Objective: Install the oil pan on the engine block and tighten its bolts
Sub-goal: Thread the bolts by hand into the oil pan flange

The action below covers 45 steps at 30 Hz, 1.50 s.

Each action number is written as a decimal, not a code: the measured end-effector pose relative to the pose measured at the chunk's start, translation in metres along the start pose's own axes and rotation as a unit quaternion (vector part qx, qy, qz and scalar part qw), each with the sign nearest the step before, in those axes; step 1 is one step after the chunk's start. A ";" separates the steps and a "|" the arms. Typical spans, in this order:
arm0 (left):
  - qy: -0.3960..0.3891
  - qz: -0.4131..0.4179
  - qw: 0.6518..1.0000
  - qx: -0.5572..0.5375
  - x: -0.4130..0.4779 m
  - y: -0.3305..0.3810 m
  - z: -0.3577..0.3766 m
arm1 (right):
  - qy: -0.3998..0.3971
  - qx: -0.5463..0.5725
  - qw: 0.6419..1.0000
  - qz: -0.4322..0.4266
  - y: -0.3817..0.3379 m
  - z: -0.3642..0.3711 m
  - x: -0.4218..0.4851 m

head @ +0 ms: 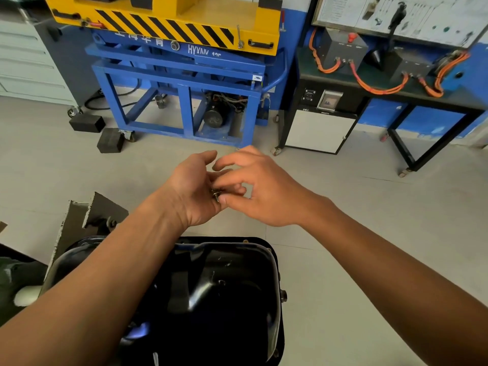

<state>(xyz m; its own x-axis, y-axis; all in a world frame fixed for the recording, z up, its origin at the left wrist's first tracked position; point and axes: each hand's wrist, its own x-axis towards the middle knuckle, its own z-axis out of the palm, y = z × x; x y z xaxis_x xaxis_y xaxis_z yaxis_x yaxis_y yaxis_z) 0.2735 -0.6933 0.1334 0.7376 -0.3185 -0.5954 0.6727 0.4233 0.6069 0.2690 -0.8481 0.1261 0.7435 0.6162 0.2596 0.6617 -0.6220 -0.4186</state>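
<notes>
A glossy black oil pan (232,291) sits below my arms at the bottom centre, its rim running along the right side with a bolt head showing there. Above it, my left hand (190,188) is cupped palm up and holds small metal bolts (216,194). My right hand (261,191) reaches into that palm, thumb and fingers pinching at the bolts. The engine block under the pan is mostly hidden by the pan and my left forearm.
A grey metal bracket (87,217) stands left of the pan. Beyond lie a blue and yellow lift cart (182,83), two black blocks (111,140) on the floor, and a bench with orange cables (375,85) at the right. Pale floor tiles surround me.
</notes>
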 end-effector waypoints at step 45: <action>0.300 0.196 0.686 0.633 0.072 0.021 -0.071 | -0.339 0.077 0.935 -0.065 0.034 0.071 0.033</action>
<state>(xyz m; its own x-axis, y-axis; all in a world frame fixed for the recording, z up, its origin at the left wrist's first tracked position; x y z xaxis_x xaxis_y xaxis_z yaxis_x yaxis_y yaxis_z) 0.3371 -0.6473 0.0659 0.9751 0.1763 -0.1348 0.2212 -0.8202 0.5275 0.3094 -0.8148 0.0588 0.3909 0.8791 -0.2725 0.6824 -0.4755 -0.5552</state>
